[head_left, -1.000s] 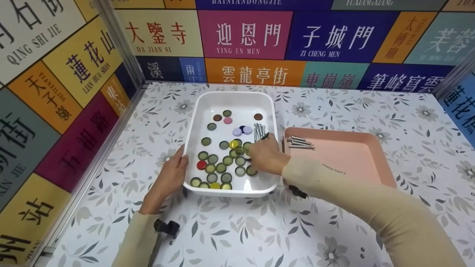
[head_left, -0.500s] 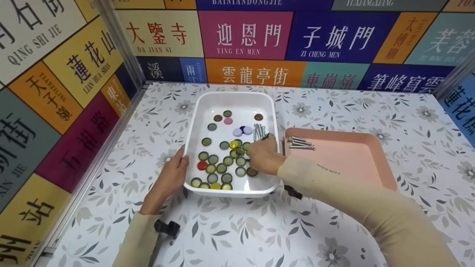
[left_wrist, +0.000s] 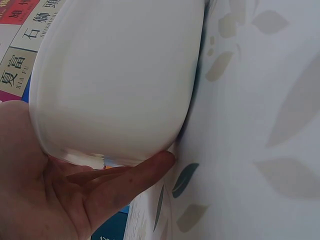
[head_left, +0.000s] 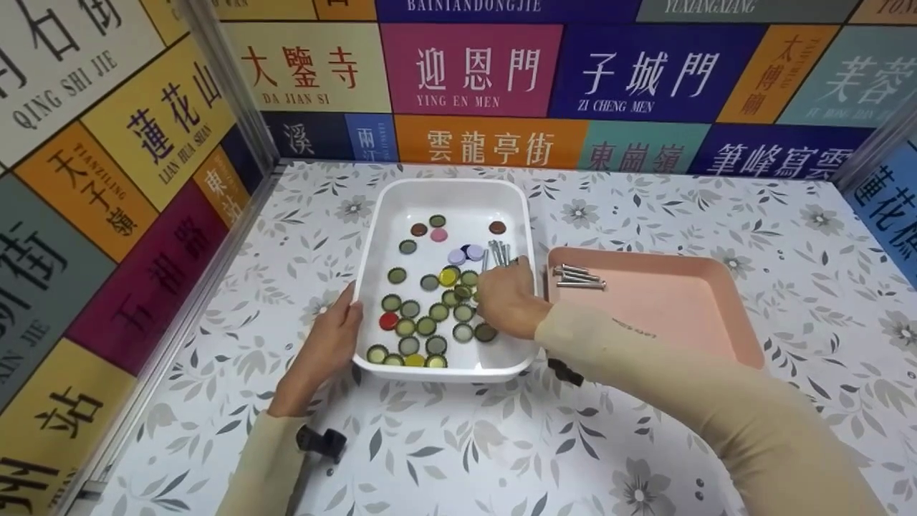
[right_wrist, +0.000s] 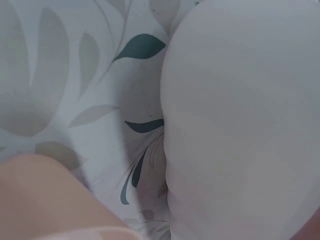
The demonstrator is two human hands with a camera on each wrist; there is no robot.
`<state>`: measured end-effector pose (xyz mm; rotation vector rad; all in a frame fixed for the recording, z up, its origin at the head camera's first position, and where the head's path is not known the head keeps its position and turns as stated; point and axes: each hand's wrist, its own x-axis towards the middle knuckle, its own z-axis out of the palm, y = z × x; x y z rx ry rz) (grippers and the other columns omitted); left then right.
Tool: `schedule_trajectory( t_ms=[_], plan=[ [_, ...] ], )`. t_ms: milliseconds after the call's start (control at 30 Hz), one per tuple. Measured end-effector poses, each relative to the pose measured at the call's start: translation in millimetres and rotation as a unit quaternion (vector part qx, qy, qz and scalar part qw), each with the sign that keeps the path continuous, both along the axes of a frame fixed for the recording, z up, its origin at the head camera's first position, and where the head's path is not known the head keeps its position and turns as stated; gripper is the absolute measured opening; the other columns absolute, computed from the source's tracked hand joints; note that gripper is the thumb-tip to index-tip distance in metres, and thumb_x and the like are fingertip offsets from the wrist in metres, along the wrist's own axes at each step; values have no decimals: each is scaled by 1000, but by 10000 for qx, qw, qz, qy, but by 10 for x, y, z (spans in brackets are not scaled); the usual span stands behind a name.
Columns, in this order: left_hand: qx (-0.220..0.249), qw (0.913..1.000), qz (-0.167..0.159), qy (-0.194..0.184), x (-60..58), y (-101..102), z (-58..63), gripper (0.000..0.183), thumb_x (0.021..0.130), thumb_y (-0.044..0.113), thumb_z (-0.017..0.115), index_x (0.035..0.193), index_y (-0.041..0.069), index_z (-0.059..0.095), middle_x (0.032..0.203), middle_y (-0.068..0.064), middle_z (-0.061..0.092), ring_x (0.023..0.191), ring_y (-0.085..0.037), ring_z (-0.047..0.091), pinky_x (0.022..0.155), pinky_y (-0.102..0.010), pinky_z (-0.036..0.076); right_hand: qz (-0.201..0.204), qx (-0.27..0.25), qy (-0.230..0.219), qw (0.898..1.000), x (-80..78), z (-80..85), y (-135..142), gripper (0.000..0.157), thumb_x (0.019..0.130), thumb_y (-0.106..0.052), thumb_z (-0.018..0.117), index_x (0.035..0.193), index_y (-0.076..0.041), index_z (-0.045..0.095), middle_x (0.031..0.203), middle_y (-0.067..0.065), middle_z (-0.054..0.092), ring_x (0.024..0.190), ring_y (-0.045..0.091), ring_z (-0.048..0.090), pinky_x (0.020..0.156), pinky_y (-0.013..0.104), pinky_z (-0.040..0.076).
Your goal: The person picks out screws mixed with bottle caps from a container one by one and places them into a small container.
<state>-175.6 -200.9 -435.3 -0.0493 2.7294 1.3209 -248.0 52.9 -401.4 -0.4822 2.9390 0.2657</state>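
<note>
A white tray (head_left: 448, 188) holds many bottle caps, mostly green-grey undersides, with a red cap (head_left: 388, 320) and a yellow cap (head_left: 448, 277) among them. My left hand (head_left: 334, 333) lies against the tray's left outer wall; in the left wrist view its extended finger (left_wrist: 132, 185) touches the white wall. Inside the tray at the right, my right hand (head_left: 509, 297) reaches down at several silver screws (head_left: 499, 252), fingers bent and fingertips hidden. One screw (head_left: 485, 259) stands apart, its lower end behind that hand; I cannot tell whether it is pinched.
To the right stands a shallow pink tray (head_left: 659, 287) with several silver screws (head_left: 579, 276) at its left side. My right forearm crosses its front corner. A flower-patterned cloth (head_left: 444, 444) covers the table, and printed panels (head_left: 473, 68) wall the back and left.
One screw by my right fingers has shifted left, away from the other screws. The right hand has barely moved; the left hand and both trays stay in place.
</note>
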Motion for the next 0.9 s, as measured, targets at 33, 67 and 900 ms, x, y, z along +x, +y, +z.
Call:
schedule_trajectory(
  t_ms=[33, 67, 900],
  plan=[
    [-4, 10000, -10, 1, -2, 2, 4, 55, 110, 29, 27, 162, 17, 16, 158, -19, 39, 137, -35, 51, 119, -51, 33, 3, 25, 69, 10000, -4, 11, -2, 22, 90, -25, 67, 90, -5, 75, 94, 15, 77, 90, 31, 69, 97, 46, 43],
    [-17, 10000, -18, 10, -4, 4, 9, 54, 110, 29, 28, 162, 18, 16, 157, -20, 41, 135, -36, 53, 118, -52, 34, 1, 42, 134, 9999, -10, 24, -2, 21, 90, -24, 67, 90, -5, 75, 94, 15, 77, 90, 31, 69, 97, 45, 43],
    [-159, 9996, -112, 185, 5, 4, 0, 55, 110, 25, 26, 162, 11, 17, 158, -23, 37, 143, -39, 44, 120, -53, 31, 419, -738, 571, 9948, -16, 160, 182, 37, 84, -40, 79, 78, -4, 75, 89, 17, 75, 94, 36, 61, 92, 47, 42]
  ],
)
